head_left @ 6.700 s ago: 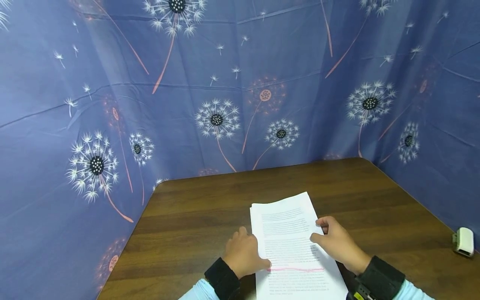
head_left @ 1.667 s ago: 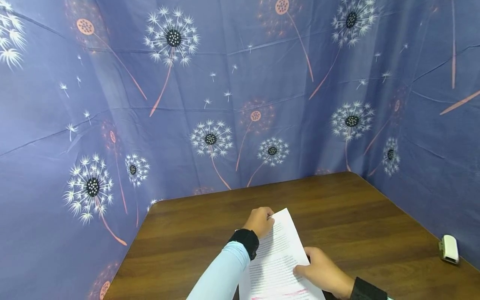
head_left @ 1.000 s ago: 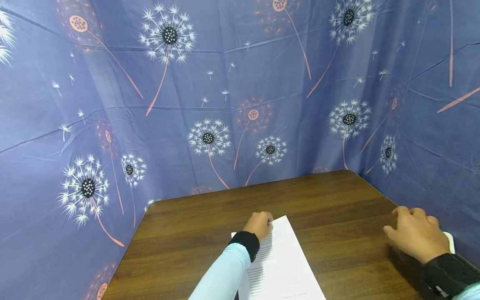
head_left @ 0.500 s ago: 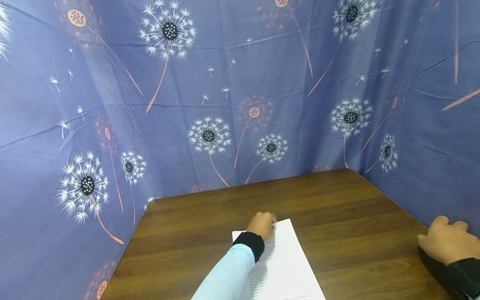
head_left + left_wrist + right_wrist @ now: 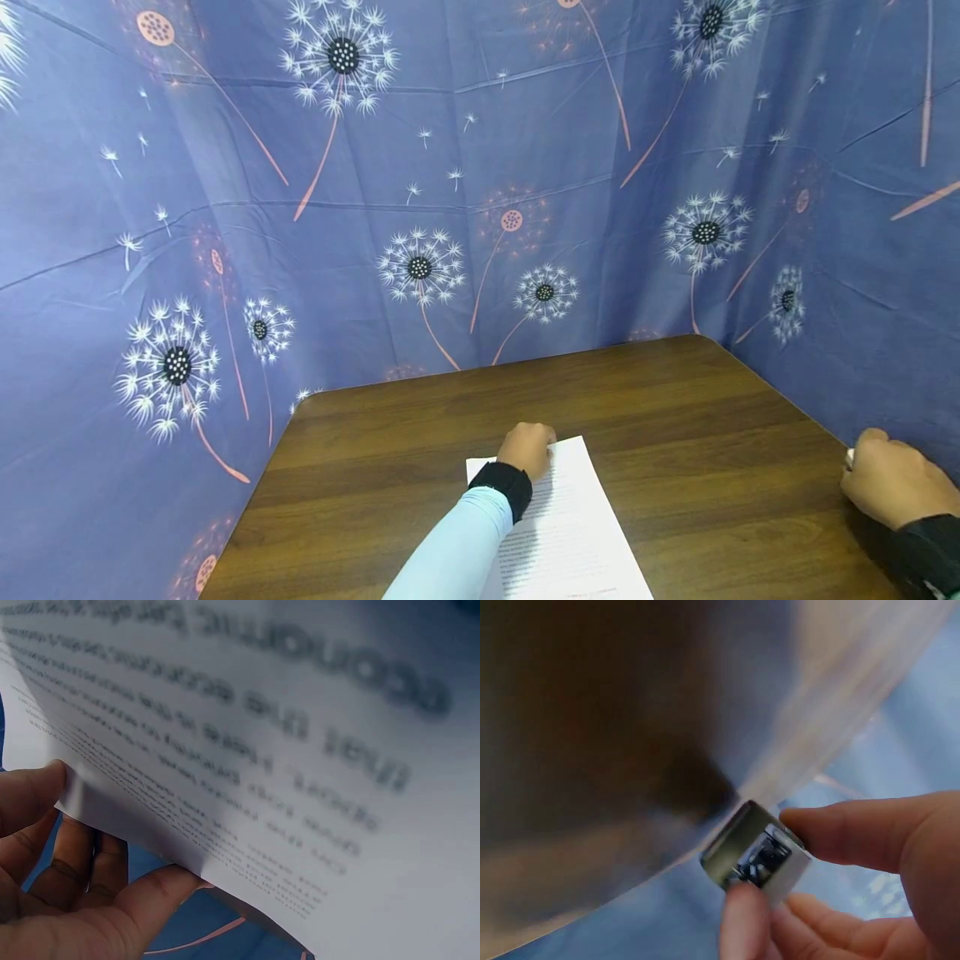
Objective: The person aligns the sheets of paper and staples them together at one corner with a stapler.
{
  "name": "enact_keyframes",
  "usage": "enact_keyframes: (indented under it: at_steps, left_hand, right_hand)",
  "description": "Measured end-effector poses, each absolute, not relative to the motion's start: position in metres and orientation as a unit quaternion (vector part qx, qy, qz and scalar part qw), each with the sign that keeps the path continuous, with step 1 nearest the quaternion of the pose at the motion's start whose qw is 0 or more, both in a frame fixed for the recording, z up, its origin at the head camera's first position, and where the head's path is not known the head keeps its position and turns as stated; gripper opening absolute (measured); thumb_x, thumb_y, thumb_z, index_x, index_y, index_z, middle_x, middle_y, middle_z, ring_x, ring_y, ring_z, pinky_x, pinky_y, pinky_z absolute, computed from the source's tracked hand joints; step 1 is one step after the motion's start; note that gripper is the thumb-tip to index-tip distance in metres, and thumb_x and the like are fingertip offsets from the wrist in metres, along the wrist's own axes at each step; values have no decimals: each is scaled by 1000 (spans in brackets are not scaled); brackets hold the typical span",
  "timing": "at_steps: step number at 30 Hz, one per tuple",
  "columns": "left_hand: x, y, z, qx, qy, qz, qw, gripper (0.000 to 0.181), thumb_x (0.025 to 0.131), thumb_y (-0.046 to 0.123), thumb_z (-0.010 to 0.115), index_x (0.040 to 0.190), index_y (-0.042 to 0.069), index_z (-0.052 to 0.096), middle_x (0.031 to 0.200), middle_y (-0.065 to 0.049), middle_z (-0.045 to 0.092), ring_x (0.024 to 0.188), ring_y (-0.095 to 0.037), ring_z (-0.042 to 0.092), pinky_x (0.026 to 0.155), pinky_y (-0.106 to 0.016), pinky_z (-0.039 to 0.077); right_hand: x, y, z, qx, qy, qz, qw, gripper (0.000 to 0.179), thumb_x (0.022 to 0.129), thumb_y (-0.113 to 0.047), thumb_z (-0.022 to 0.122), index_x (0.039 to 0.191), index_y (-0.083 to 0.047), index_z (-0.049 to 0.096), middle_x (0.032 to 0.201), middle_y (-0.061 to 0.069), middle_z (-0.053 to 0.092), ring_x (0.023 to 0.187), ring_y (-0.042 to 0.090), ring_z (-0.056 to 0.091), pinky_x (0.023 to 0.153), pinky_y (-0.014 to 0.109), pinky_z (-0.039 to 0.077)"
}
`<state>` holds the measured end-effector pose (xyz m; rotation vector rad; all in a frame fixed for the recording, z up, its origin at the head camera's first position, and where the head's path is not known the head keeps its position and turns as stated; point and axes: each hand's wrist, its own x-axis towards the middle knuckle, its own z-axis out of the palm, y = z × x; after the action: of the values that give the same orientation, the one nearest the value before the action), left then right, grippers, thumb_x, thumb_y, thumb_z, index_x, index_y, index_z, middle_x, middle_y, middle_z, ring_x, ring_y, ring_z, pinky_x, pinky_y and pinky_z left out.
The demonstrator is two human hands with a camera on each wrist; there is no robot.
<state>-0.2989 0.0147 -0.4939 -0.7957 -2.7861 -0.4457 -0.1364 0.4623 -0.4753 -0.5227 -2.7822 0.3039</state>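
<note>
A thin stack of printed sheets (image 5: 566, 517) lies on the table, running off the bottom of the head view. My left hand (image 5: 527, 450) grips its far edge; in the left wrist view the thumb (image 5: 154, 900) and a finger (image 5: 34, 795) are at the paper's edge, with the sheet lifted and bowed. At the table's right edge, my right hand (image 5: 896, 479) curls over a small white-and-metal stapler (image 5: 761, 851). Thumb and fingers pinch it in the right wrist view, its dark inner parts showing. In the head view the hand hides nearly all of it.
The brown wooden table (image 5: 375, 483) has rounded far corners. A blue curtain (image 5: 337, 292) with dandelion prints hangs right behind it and along its right side.
Both hands held the sheets earlier; the left hand has moved to their far edge and stays there. The right hand has let go, moved right and taken hold of the stapler.
</note>
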Motion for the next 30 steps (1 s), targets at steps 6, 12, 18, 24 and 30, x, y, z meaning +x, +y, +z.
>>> enact_keyframes:
  at_steps: [6,12,18,24,30]
  left_hand:
    - [-297,15,-495,-253,-951,-145,101,9,89,9,78,90,17,80,93,2,80,82,-12,72,79,-30,59]
    - [-297,16,-495,-252,-952,-151,88,8,89,10,79,89,18,79,89,3,79,78,-10,70,76,-30,58]
    - [-292,18,-487,-236,-955,-168,59,7,91,11,78,90,18,80,89,4,78,74,-8,64,75,-30,57]
    - [-293,21,-483,-237,-956,-169,41,8,91,11,79,92,19,80,90,4,78,75,-7,64,77,-29,57]
    - [-294,22,-481,-231,-958,-169,37,10,90,9,78,91,19,81,91,4,78,74,-7,63,80,-31,58]
  right_hand:
    - [-158,411,-459,-78,-978,119,152,25,74,-1,74,97,7,68,79,19,67,67,33,63,57,53,47]
    - [-178,331,-465,14,-967,171,187,32,78,0,79,110,-5,76,100,19,76,86,37,73,68,55,54]
    - [-200,266,-473,65,-957,205,195,35,78,7,79,110,-7,77,106,15,77,98,35,74,78,53,58]
    - [-217,240,-477,75,-953,229,185,37,79,11,77,110,-8,77,108,14,77,100,32,74,81,51,59]
    - [-227,223,-480,80,-954,237,166,35,81,8,78,111,-11,77,110,11,77,99,26,73,82,49,59]
